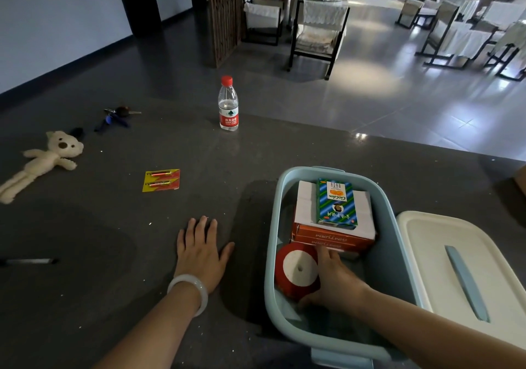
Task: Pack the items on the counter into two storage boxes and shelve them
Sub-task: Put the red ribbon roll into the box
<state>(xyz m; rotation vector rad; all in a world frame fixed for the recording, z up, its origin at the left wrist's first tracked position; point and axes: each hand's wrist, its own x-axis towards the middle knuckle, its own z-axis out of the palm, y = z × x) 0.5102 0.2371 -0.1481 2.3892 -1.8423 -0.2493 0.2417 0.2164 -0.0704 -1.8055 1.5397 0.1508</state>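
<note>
A light blue storage box [274, 226] stands open on the dark counter [113, 226]. Inside it lie an orange carton [330, 239] with a white sheet and a blue-green packet [336, 202] on top. My right hand [336, 280] reaches into the box and grips a red roll with a white core [296, 269]. My left hand [200, 250] rests flat on the counter left of the box. Loose on the counter are a battery card [161, 180], a water bottle [228, 104], a plush bear [42, 161], keys [118, 117] and a pen [28, 261].
The box's white lid [461, 266] with a blue handle lies to its right. A cardboard corner [521, 181] shows at the right edge. Beyond the counter's far edge are a tiled floor, chairs [316, 33] and a wooden screen [225, 13].
</note>
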